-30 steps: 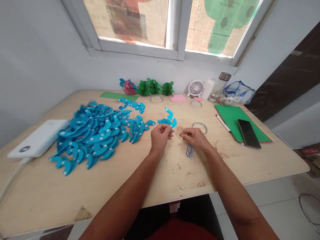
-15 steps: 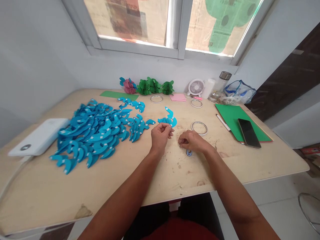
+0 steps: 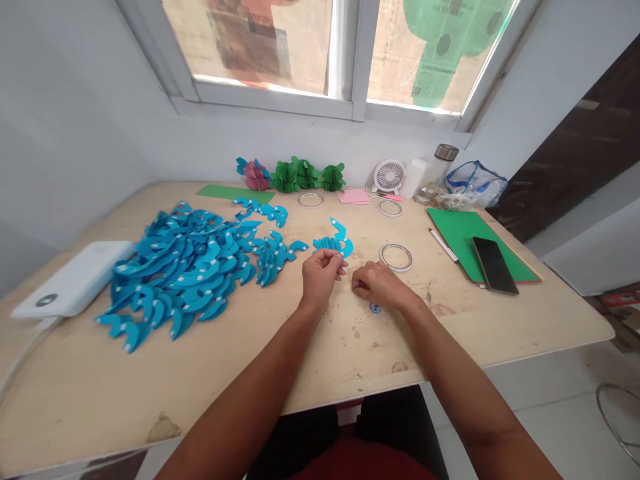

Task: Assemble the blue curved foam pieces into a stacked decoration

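Observation:
My left hand (image 3: 323, 275) is closed in a pinch just in front of a row of blue paper pieces (image 3: 326, 244). What its fingertips hold, if anything, is too small to make out. Right behind those fingers lies a curved blue paper cutout (image 3: 340, 229) with small white squares on it. A short gap to the right, my right hand (image 3: 375, 281) is also closed, fingers curled downward and their tips partly hidden. Under its wrist side a small blue-grey round object (image 3: 375, 309) shows on the table.
A large heap of blue paper cutouts (image 3: 185, 267) covers the left side, beside a white power bank (image 3: 75, 280). Tape rolls (image 3: 397, 257), a pen (image 3: 443, 245), green sheets (image 3: 450, 230) and a phone (image 3: 495, 265) lie right. Paper figures (image 3: 305, 175) and a small fan (image 3: 389, 177) stand behind.
My right hand has shifted slightly left, nearer my left hand. The left hand keeps its pinch in about the same place. The whole view has shifted a little.

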Motion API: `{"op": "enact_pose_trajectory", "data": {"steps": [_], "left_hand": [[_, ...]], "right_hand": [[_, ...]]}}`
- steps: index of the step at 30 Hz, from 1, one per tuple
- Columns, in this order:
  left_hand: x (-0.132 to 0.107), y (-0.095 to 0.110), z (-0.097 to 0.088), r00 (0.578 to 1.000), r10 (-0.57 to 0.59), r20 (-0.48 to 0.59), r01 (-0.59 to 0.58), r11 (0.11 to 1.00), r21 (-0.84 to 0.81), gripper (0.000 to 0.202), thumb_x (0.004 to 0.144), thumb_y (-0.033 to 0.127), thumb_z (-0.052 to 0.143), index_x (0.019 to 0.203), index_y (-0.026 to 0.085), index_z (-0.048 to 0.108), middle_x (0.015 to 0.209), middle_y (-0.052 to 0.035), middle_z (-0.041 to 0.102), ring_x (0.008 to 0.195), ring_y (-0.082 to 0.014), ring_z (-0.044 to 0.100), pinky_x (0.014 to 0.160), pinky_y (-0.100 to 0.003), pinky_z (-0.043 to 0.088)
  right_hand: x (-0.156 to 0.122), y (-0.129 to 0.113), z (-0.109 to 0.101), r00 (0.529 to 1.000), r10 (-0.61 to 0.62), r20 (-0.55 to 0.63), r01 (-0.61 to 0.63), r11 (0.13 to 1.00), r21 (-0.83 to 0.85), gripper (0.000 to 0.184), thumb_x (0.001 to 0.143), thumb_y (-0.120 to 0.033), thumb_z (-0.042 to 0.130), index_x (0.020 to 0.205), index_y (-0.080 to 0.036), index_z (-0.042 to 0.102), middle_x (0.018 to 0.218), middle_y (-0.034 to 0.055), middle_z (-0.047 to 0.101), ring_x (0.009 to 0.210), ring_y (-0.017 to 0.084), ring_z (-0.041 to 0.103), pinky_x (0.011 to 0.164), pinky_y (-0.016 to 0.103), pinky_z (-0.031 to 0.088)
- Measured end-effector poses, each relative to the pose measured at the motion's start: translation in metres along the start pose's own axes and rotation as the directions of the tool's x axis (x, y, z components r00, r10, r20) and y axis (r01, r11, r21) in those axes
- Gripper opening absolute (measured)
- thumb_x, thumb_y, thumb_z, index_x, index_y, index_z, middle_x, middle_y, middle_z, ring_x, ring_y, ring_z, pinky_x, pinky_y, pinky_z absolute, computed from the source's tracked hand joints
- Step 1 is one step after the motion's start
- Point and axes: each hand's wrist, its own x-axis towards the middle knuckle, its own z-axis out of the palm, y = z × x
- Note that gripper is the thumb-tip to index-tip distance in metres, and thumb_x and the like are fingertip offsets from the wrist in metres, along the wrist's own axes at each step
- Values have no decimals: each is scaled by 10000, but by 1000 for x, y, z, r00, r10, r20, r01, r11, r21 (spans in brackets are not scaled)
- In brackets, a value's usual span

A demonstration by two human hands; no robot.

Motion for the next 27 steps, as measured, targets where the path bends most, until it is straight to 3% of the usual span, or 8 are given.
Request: {"op": "enact_pose_trajectory", "data": {"steps": [3,6,9,13,15,20,27], "left_hand": [[0,0,0,1000,-9,-4,9,1000,3,53,638,179,579,598,143,583,491,16,589,419,-78,506,407,-176,389],[0,0,0,1000,-9,-4,9,1000,-3,60,641,194,585,608,144,584,514,7,609,418,-78,507,412,-182,395],[0,-1,0,1000,0,-2,0,1000,-3,64,643,199,586,609,144,585,535,-1,626,410,-75,500,407,-183,390],[0,0,0,1000,-4,-4,4,1000,-6,70,643,195,583,595,145,581,532,-5,626,410,-75,499,406,-182,389],[-1,0,0,1000,-9,-4,9,1000,-17,66,643,195,586,600,146,582,531,-1,623,418,-74,503,407,-176,387],[-1,-2,0,1000,-22,-5,21,1000,-15,61,645,198,586,612,146,589,537,-1,627,424,-77,513,408,-176,386],[-1,-4,0,1000,-23,9,23,1000,-9,57,635,196,589,606,148,588,549,-8,635,422,-77,510,400,-177,379]], "right_hand": [[0,2,0,998,42,-49,-37,995,88,84,704,-115,515,680,-172,571,663,7,598,672,136,486,651,266,301],[-1,5,-4,985,132,-112,-88,938,335,59,685,-127,521,679,-167,564,677,3,596,651,124,499,616,245,341],[-3,7,-11,952,247,-180,-90,789,607,59,683,-132,527,688,-163,577,702,5,620,645,116,524,609,236,380],[-4,11,-15,910,377,-176,-52,522,852,65,689,-227,611,700,-167,589,712,16,647,597,112,526,546,231,376],[-5,13,-15,890,416,-189,-6,424,906,126,666,-272,664,691,-171,593,699,15,649,612,118,540,549,232,381],[-5,16,-15,826,506,-246,90,313,945,205,583,-300,751,665,-182,604,648,-1,640,623,121,549,592,243,402],[-5,13,-20,791,543,-284,167,256,952,225,564,-294,769,640,-184,588,635,-6,624,606,113,539,612,252,414]]}}
